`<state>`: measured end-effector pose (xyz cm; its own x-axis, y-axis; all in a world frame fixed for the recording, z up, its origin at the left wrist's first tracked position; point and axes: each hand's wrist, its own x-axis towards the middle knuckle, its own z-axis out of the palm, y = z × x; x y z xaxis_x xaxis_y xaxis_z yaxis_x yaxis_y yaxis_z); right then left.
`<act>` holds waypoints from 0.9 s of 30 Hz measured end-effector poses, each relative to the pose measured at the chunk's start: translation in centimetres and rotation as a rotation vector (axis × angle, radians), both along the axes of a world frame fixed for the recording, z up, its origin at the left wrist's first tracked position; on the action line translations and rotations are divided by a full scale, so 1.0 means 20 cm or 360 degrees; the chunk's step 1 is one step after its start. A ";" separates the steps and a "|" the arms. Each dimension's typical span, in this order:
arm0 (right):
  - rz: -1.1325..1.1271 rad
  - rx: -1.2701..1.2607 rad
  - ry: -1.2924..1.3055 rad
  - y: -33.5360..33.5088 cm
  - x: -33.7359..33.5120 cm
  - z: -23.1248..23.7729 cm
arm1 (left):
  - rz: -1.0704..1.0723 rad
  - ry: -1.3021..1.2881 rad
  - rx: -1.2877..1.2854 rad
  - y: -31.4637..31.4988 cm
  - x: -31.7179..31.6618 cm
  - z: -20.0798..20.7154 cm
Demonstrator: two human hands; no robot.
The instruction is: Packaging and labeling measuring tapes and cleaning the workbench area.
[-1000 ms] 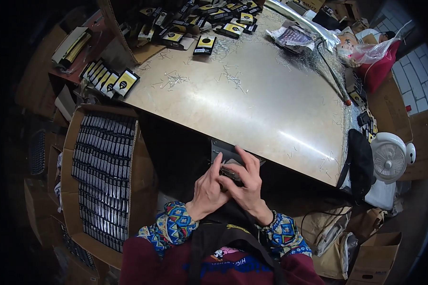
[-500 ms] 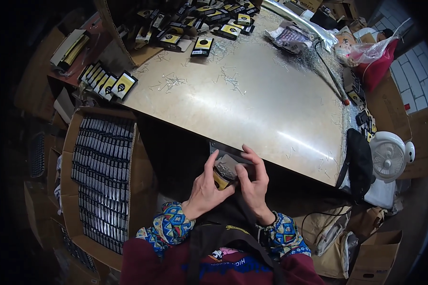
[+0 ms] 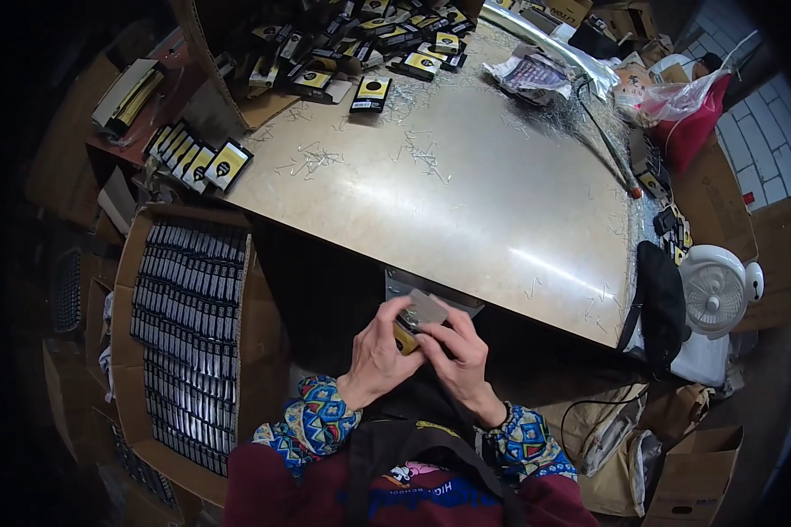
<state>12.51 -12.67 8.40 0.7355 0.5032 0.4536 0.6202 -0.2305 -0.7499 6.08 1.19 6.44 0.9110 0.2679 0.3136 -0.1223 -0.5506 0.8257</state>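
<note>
In front of my body, just below the table's near edge, both hands hold a small yellow-and-black carton. Its grey end flap stands raised, and small shiny bits show at the opening. My left hand is closed round the carton's left side. The fingers of my right hand pinch at the flap and the right side of the opening. What fills the carton is mostly hidden by my fingers. Behind the hands, a dark metal drawer or tray shows under the table.
Bent wire pieces lie on the table. Similar cartons are heaped at the back; others lean at the left corner. A large cardboard box at left holds packed rows. A white fan stands at right beside a black cloth item.
My right hand has shifted its fingers lower and across the carton's opening. The grey flap now stands up more visibly, and the carton is a little lower.
</note>
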 end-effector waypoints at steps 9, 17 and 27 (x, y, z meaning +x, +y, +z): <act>0.0132 0.0182 0.0704 -0.04 0.01 0.06 | 0.0052 0.0375 -0.0187 0.00 0.00 0.10; 0.0232 0.0207 0.0285 -0.11 0.07 0.09 | -0.0465 0.0596 -0.1031 0.05 0.03 0.11; -0.0138 0.0138 0.0031 -0.03 0.06 0.14 | -0.0176 0.0483 -0.0251 0.01 0.01 0.12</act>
<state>13.68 -13.20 11.11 0.7836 0.3971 0.4779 0.5860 -0.2165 -0.7809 6.19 1.45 8.76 0.9824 0.1863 -0.0133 0.0901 -0.4105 0.9074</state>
